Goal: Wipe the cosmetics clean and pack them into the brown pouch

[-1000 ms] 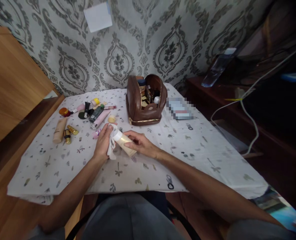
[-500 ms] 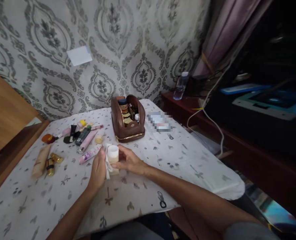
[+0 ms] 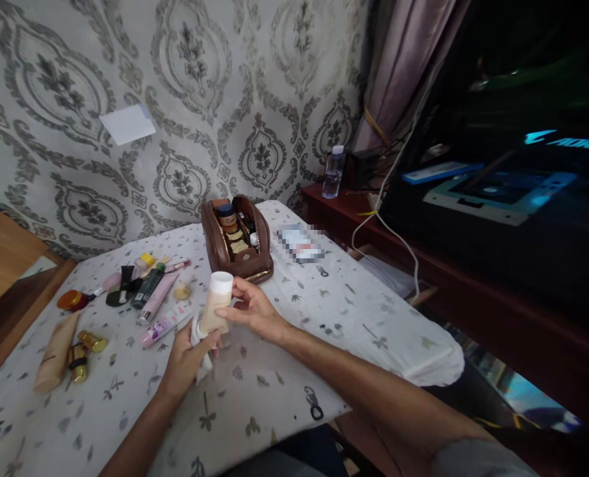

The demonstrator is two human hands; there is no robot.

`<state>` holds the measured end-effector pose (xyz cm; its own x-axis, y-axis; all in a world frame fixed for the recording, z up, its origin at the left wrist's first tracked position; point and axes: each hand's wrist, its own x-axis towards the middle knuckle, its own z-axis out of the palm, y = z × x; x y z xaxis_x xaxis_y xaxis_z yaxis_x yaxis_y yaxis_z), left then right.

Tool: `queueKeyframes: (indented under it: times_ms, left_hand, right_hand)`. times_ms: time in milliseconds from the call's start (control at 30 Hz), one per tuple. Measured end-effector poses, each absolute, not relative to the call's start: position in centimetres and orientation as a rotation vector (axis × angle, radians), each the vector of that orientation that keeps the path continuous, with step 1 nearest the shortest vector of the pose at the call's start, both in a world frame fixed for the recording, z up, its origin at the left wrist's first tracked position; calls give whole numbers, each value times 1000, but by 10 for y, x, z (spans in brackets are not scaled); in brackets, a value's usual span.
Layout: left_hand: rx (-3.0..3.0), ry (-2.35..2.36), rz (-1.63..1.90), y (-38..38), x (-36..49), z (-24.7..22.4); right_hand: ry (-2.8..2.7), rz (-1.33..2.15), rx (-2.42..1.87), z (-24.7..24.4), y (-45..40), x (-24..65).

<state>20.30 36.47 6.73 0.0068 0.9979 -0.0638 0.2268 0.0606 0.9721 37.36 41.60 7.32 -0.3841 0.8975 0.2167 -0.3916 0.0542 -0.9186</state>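
The patterned wall [image 3: 189,79] forms the rear boundary of the work area. Against it stands the table, covered by a white printed tablecloth [image 3: 374,331]; its front edge runs beneath the forearms, and its right edge ends in a rounded corner. The printed surface extends from the right hand [image 3: 255,311] toward that corner. A dark screen [image 3: 503,265] stands beyond the right side, above a dark red ledge [image 3: 319,199] carrying a clear bottle [image 3: 332,175]; a white cable [image 3: 407,240] hangs between ledge and table. A wooden panel [image 3: 6,265] borders the left side. The open brown bag [image 3: 239,255] is positioned behind the hands, loaded with containers, with a pixelated flat item [image 3: 300,244] to its right. Left of the bag lies a cluster including a pink tube [image 3: 158,297], a dark green tube [image 3: 148,286], a beige tube [image 3: 57,351] and an amber-lidded jar [image 3: 72,301]. The cream tube [image 3: 216,311] is located above the tablecloth, in front of the bag, white cap upward. The left hand [image 3: 185,354] is closed around its lower end and a white cloth [image 3: 202,364]; the right hand, partly closed, grips its body between thumb and fingers.
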Motion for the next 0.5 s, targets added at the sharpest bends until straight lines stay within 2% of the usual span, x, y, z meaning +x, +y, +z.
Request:
queueKeyframes:
  times_ms: [267,500]
  left_hand:
    - [1303,1455,948,363,206,64]
    - [1319,1539,892,368,216,70]
  right_hand:
    - [-1382,1474,-608,73,410,371]
    - [-1267,1537,-519,85,404,378]
